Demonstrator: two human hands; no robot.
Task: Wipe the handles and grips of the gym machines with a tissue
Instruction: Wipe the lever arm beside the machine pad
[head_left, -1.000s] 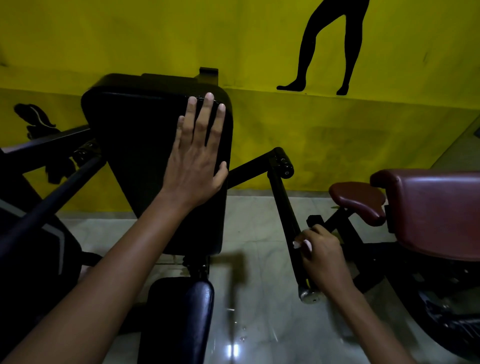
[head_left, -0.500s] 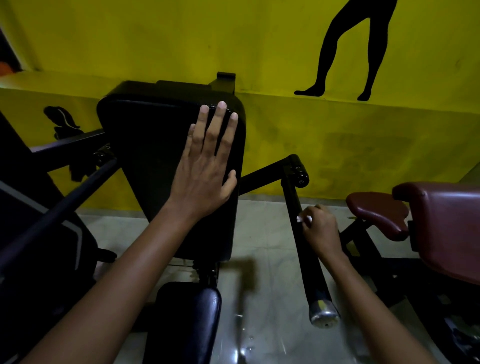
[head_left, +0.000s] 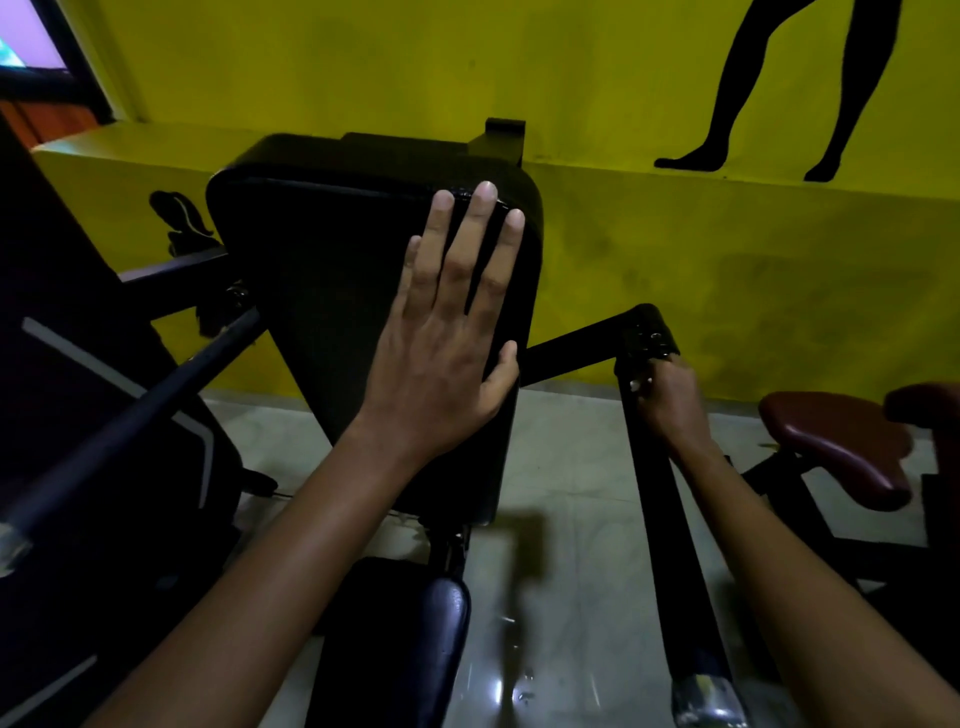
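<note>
A black seat cushion (head_left: 410, 639) and the metal-capped end (head_left: 706, 701) of a black machine handle (head_left: 662, 499) sit nearest the camera, above a glossy tiled floor (head_left: 571, 571). Farther up that handle, the right hand (head_left: 670, 400) is curled around the bar just below its elbow joint (head_left: 649, 332), with a scrap of white tissue (head_left: 638, 384) showing between the fingers and the grip. The left hand (head_left: 447, 332) lies flat, fingers straight and slightly spread, against the right side of the black back pad (head_left: 332, 291). A maroon padded seat (head_left: 841, 447) of a neighbouring machine stands to the right. Behind it all runs a yellow wall (head_left: 415, 67) bearing a black silhouette of legs (head_left: 779, 88).
</note>
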